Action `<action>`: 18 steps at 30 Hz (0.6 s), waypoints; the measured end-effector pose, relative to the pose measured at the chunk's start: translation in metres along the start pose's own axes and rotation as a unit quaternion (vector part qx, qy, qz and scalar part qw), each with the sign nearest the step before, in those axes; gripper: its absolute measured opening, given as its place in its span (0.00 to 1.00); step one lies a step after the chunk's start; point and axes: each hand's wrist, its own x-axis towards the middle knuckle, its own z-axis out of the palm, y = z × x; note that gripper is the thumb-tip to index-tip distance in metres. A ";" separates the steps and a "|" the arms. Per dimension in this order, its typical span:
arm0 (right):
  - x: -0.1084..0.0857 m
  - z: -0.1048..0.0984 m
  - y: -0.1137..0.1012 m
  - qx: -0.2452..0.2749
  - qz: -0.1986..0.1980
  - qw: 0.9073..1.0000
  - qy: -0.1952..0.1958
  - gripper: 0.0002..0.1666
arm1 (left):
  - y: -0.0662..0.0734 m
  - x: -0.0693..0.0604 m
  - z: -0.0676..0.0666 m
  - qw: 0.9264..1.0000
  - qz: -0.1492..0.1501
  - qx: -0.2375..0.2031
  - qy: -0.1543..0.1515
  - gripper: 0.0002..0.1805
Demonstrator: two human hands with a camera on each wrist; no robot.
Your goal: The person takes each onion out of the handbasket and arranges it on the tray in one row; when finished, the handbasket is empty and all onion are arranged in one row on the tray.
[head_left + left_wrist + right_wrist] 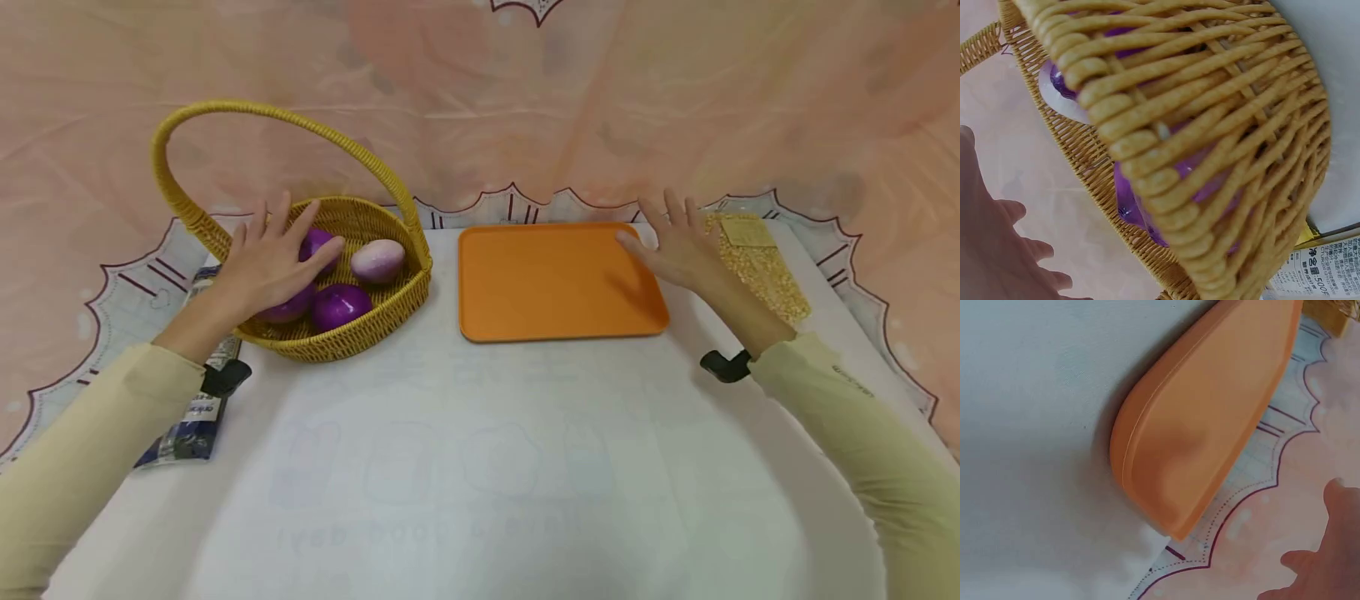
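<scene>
My left hand (268, 257) hovers over the left part of a yellow wicker basket (375, 329), its fingers spread and holding nothing. Inside the basket lie several purple items: a shiny dark purple one (341, 307) like an onion or eggplant, a pale purple-and-white one (378, 261), and others partly hidden by the hand. The left wrist view shows the basket's woven side (1210, 125) up close. Over the right edge of an orange tray (558, 283), my right hand (678, 248) is held with fingers spread and nothing in it. The tray's inside is bare.
A bag of yellow kernels (757, 267) lies right of the tray, partly behind the right forearm. Under the left forearm is a dark printed packet (187, 437). The basket's tall handle (292, 119) arches above it. A white cloth with scalloped trim (517, 467) covers the table.
</scene>
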 end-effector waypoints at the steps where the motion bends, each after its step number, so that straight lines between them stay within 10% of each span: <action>1: 0.001 0.000 0.001 0.005 -0.001 1.000 0.001 0.55 | 0.000 0.000 0.000 1.000 0.002 -0.003 0.002 0.48; 12: 0.009 0.008 0.014 0.151 -0.033 0.987 0.032 0.47 | -0.006 0.002 -0.002 0.996 0.067 -0.064 0.003 0.44; 18: 0.007 0.014 0.016 0.296 -0.015 0.955 0.034 0.42 | -0.012 0.008 -0.009 0.979 0.129 -0.157 0.001 0.38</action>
